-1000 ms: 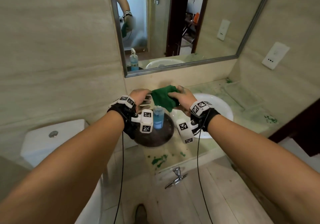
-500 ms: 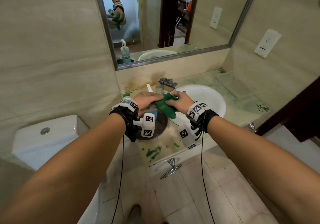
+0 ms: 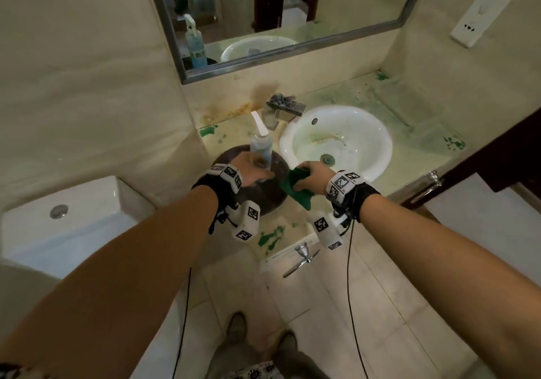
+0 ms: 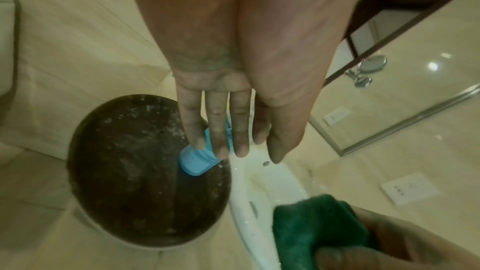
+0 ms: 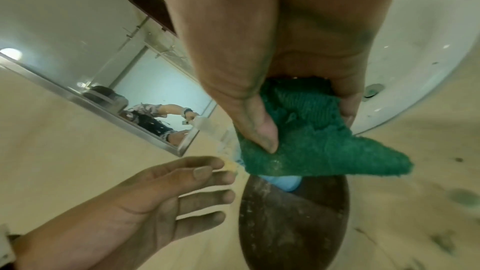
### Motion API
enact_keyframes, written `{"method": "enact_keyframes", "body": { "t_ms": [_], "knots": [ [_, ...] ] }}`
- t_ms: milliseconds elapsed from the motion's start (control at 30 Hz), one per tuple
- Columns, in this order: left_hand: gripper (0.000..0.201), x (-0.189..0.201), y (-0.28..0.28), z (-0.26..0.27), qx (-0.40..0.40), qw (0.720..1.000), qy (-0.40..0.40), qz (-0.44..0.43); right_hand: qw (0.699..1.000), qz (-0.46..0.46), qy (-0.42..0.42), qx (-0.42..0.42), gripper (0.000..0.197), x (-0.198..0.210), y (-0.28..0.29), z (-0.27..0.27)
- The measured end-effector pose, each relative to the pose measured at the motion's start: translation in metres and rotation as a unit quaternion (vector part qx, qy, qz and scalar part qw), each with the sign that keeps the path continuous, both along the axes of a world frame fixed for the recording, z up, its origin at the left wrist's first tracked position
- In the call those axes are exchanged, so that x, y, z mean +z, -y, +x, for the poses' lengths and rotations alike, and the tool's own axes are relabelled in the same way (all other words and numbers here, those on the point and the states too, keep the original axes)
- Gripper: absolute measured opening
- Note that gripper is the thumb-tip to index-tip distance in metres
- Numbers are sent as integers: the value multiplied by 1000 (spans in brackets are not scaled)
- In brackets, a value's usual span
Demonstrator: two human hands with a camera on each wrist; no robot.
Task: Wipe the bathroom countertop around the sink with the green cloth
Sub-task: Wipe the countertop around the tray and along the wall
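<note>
The green cloth [image 3: 296,189] [image 5: 311,142] is bunched in my right hand [image 3: 311,175] [image 5: 262,130], pinched under the thumb, just above the sink's left rim. My left hand [image 3: 254,171] [image 4: 233,130] hovers with straight fingers close to a blue soap bottle [image 3: 260,144] [image 4: 198,161] and holds nothing. The bottle stands on a dark round tray [image 3: 234,159] [image 4: 135,171] left of the white sink [image 3: 345,141]. Green stains [image 3: 270,236] mark the pale countertop [image 3: 415,156] at the front edge, the back left and the right end.
A metal faucet [image 3: 284,106] sits behind the sink under the mirror [image 3: 292,7]. A white toilet tank [image 3: 64,223] is at the left, a chrome bar [image 3: 304,257] below the counter's front edge, and a dark wooden door frame [image 3: 503,156] at the right.
Both hands held the cloth together up near the wall; now they have dropped toward the tray, the left hand has let go, and the right hand alone holds the cloth.
</note>
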State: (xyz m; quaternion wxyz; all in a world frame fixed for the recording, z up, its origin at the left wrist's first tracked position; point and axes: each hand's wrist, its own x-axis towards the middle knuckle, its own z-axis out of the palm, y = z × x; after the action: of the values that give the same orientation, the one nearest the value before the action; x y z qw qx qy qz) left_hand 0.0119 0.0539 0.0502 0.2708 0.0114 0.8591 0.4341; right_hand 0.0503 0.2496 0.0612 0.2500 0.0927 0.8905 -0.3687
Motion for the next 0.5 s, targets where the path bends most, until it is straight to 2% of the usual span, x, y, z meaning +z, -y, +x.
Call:
{"method": "enact_keyframes", "body": {
  "t_ms": [133,333,433,500],
  "knots": [
    [40,-40,19,-10,-5,997,-9,-72,997,65,11,-48,26,-33,-8,4],
    [19,-75,22,-17,-79,980,-89,-163,983,98,21,-154,31,-75,-21,12],
    [19,-89,19,-19,-131,967,-90,-197,974,105,14,-202,33,-93,-28,19],
    [27,-99,18,-21,-160,962,-76,-207,968,104,16,-226,31,-106,-31,23]
  ]
}}
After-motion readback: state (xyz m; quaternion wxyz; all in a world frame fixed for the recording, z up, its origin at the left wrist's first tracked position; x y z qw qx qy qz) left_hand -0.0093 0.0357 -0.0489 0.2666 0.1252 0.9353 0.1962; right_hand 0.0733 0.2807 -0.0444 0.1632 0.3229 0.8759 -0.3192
